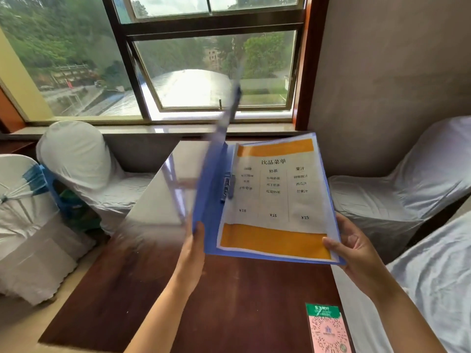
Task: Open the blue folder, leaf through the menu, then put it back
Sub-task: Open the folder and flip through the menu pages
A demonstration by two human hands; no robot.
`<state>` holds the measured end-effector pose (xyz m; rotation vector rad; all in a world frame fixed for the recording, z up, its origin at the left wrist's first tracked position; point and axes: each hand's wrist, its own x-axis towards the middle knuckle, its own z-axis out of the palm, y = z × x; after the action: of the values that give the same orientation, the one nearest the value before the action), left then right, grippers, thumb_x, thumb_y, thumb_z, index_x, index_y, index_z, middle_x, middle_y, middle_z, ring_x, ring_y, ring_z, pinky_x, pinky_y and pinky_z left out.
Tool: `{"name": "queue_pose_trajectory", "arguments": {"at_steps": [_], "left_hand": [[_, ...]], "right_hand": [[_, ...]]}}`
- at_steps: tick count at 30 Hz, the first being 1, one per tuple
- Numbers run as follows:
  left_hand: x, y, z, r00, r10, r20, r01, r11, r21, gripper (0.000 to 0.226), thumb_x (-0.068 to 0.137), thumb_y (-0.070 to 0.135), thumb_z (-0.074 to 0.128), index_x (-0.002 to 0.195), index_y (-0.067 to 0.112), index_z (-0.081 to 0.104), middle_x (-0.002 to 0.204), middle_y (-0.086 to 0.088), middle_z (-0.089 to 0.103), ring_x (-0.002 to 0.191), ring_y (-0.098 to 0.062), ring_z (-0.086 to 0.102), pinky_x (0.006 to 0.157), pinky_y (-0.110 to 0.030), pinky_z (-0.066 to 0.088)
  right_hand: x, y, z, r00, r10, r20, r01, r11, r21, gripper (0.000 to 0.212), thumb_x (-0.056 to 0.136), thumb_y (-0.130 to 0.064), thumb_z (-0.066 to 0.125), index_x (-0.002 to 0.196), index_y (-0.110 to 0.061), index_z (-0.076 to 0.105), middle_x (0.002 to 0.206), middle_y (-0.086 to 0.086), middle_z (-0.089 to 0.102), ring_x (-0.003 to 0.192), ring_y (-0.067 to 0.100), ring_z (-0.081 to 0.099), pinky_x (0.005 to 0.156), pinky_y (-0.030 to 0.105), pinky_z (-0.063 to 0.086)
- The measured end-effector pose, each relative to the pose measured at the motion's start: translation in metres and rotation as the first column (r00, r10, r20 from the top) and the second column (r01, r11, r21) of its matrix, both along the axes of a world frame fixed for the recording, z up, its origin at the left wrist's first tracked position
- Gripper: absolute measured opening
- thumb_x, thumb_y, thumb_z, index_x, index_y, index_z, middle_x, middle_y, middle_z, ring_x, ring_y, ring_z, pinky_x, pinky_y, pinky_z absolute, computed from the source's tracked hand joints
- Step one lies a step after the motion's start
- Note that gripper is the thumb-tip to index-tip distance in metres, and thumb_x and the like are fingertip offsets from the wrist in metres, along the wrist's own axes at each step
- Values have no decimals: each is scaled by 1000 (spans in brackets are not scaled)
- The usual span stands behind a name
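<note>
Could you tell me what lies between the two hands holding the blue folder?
In the head view, the orange-banded menu page in the open blue plastic folder spans from left hand to right hand.

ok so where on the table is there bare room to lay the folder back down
The dark table is bare between the forearms and along its left edge. The QR sticker takes the near right corner. The pale far end looks bare too.

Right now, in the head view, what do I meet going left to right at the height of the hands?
Chair with white cover and blue sash → left hand holding the blue folder by its spine edge → menu page → right hand gripping the folder's lower right corner → white-covered chair.
</note>
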<state>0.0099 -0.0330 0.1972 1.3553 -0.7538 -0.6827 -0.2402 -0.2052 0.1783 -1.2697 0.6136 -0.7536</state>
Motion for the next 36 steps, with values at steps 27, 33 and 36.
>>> {"name": "queue_pose_trajectory", "arguments": {"at_steps": [27,33,36], "left_hand": [[-2,30,-28,828,33,-559,-123,984,-125,48,75,-3,60,119,5,46,111,-16,52,100,-28,62,64,-26,59],[-6,33,-28,836,4,-548,-92,987,-134,41,66,1,63,104,12,51,109,-15,52,98,-27,64,63,-26,59],[-7,33,-28,821,-15,-571,-80,987,-140,39,68,0,62,103,13,50,109,-14,53,96,-26,67,62,-27,59]], "right_hand": [[-20,9,29,996,50,-75,-62,984,-165,74,74,-20,61,136,-46,30,111,3,70,102,27,67,73,37,59],[-11,20,34,985,7,-174,-55,961,-271,81,69,-21,68,132,-53,29,125,-4,60,110,16,62,77,32,58],[-5,21,32,979,-88,-186,22,944,-331,83,70,-24,69,134,-53,26,126,-2,57,108,17,62,72,24,58]]}}
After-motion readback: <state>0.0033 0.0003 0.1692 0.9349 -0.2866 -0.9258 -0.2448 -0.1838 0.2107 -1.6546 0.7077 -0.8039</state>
